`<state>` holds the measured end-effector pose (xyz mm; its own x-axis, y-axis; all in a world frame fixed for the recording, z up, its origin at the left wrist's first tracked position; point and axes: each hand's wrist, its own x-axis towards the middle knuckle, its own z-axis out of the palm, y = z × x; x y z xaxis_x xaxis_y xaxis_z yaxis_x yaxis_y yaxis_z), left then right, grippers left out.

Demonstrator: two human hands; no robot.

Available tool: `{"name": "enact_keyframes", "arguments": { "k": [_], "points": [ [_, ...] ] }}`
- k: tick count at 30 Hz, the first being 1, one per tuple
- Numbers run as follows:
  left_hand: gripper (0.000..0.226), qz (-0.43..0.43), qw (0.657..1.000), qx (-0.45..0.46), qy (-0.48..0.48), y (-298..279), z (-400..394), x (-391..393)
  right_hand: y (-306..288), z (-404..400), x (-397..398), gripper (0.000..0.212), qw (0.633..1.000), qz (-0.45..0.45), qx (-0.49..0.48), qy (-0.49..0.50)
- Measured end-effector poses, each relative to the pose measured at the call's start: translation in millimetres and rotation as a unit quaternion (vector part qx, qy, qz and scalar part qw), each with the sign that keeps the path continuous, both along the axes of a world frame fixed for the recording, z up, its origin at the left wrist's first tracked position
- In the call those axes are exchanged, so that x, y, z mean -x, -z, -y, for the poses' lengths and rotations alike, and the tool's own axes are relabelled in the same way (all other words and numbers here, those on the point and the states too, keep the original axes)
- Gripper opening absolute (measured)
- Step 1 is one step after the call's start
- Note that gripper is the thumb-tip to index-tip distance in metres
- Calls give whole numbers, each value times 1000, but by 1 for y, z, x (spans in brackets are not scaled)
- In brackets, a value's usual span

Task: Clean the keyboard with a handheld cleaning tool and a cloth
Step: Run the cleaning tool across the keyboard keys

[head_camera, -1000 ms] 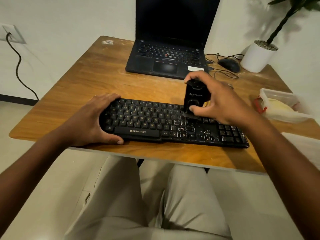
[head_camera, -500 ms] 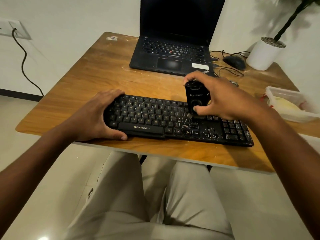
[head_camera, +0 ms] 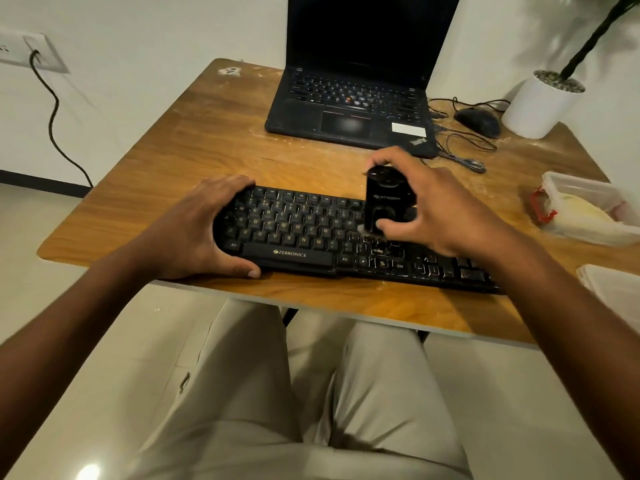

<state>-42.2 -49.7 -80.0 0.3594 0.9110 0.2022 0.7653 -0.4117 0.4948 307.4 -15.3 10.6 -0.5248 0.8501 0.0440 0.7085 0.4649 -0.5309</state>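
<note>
A black keyboard (head_camera: pixel 304 233) lies along the near edge of the wooden table (head_camera: pixel 194 147). My left hand (head_camera: pixel 197 230) grips its left end, fingers over the far edge and thumb on the front edge. My right hand (head_camera: pixel 440 209) holds a small black handheld cleaning tool (head_camera: pixel 386 199) upright, its lower end down on the keys right of the keyboard's middle. The thumb lies on the tool's front. No cloth is visible.
An open black laptop (head_camera: pixel 349 109) stands at the back of the table. A black mouse (head_camera: pixel 479 121) with loose cable and a white plant pot (head_camera: pixel 540 105) sit back right. A clear plastic container (head_camera: pixel 588 213) is at the right edge. My legs are under the table.
The tool and my right hand have stayed over the same part of the keyboard. My left hand keeps its grip on the left end. The camera view has shifted slightly.
</note>
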Motion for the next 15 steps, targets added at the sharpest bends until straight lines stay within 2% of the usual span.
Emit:
{"name": "enact_keyframes", "arguments": {
  "k": [2,4,8,10,12,15],
  "points": [
    [134,-2,1000,-1,-1,0,0,0,-12,-3,-10,76,999,49,5,-3],
    [134,-1,1000,4,-1,0,0,0,-18,-4,-6,75,999,42,-2,-3],
    [135,-4,1000,3,-1,-1,0,0,-5,2,29,72,996,-91,-9,-16],
    [134,-6,1000,5,-1,-1,0,0,6,6,40,70,991,-127,3,-29],
    [134,-5,1000,5,-1,-1,0,0,12,9,35,70,993,-117,8,-30],
    [134,-5,1000,1,2,0,0,1,6,10,11,71,998,-55,4,-15]
  ]
}}
